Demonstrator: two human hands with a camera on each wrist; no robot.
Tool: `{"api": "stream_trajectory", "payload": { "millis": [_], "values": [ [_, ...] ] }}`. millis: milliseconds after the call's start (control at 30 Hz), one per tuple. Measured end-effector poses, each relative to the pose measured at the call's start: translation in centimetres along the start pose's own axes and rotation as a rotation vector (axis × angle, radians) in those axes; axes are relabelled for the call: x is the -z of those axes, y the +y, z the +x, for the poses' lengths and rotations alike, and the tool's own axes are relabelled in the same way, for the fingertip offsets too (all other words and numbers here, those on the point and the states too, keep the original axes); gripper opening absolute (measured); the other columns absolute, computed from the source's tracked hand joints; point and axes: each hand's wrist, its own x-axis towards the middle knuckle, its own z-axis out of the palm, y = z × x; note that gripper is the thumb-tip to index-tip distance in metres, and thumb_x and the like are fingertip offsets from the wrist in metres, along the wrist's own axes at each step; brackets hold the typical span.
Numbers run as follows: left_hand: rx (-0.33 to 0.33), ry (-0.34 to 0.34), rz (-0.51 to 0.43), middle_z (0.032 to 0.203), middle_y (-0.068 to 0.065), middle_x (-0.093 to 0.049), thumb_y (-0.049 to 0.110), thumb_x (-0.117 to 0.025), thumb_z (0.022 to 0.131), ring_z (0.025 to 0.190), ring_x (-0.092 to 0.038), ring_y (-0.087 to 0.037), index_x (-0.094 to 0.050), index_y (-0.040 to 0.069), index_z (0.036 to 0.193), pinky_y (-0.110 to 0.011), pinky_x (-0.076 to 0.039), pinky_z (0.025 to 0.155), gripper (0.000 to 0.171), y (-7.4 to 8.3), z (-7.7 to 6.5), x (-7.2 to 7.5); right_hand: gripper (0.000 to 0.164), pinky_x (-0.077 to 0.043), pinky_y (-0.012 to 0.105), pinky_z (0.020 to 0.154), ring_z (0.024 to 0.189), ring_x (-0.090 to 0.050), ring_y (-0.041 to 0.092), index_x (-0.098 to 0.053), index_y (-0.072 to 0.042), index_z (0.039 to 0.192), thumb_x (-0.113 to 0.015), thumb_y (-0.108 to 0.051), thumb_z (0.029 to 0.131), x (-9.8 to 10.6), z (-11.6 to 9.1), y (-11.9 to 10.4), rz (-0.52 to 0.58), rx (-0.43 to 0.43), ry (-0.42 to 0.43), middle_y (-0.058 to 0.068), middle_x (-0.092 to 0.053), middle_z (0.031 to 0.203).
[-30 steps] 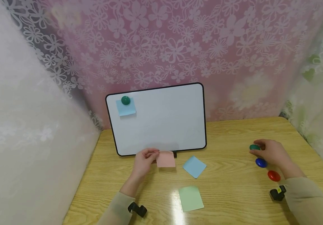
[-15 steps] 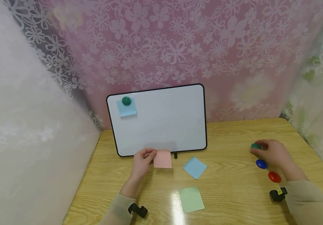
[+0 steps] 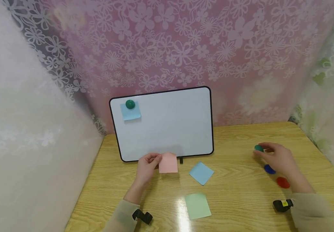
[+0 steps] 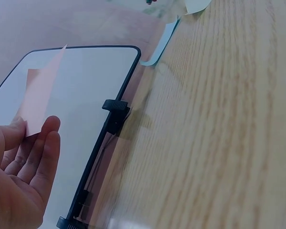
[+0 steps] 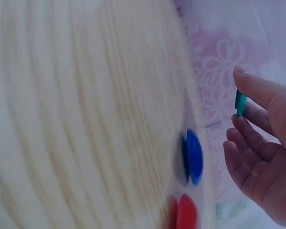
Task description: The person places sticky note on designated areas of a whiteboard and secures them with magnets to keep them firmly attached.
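Observation:
My left hand pinches a pink sticky note by its left edge, in front of the whiteboard's lower rim. The left wrist view shows the same pink note between thumb and fingers. Over at the right, my right hand pinches a round green magnet; in the right wrist view the magnet is off the table, between thumb and fingertips. A blue magnet and a red magnet lie on the table below that hand.
On the board's upper left, another green magnet holds a blue sticky note. A blue note and a green note lie on the wooden table. Small black feet support the board.
The pink note has shifted slightly left and tilted up in my left hand. My right hand has lifted the green magnet and moved a little left, away from the blue one.

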Motion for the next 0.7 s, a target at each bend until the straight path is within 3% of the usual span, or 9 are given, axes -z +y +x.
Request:
{"api": "stream_trajectory", "payload": {
  "millis": [433, 700],
  "values": [
    [-0.011, 0.009, -0.012, 0.1, -0.012, -0.077, 0.014, -0.069, 0.107, 0.09, -0.074, -0.018, -0.073, -0.007, 0.116, -0.037, -0.062, 0.084, 0.023, 0.2, 0.0, 0.6, 0.069, -0.053, 0.063, 0.084, 0.123, -0.059, 0.05, -0.061, -0.004, 0.149, -0.068, -0.055, 0.103, -0.4, -1.1, -3.3, 0.062, 0.01, 0.068, 0.028, -0.061, 0.143],
    [-0.009, 0.01, -0.023, 0.099, -0.01, -0.077, 0.016, -0.071, 0.106, 0.09, -0.074, -0.019, -0.074, -0.006, 0.115, -0.04, -0.062, 0.085, 0.024, 0.3, 0.0, 0.6, 0.065, -0.059, 0.06, 0.082, 0.113, -0.067, 0.052, -0.061, -0.004, 0.149, -0.069, -0.051, 0.104, -0.4, -1.4, -4.3, 0.089, 0.024, 0.076, 0.028, -0.06, 0.146]
  ]
}}
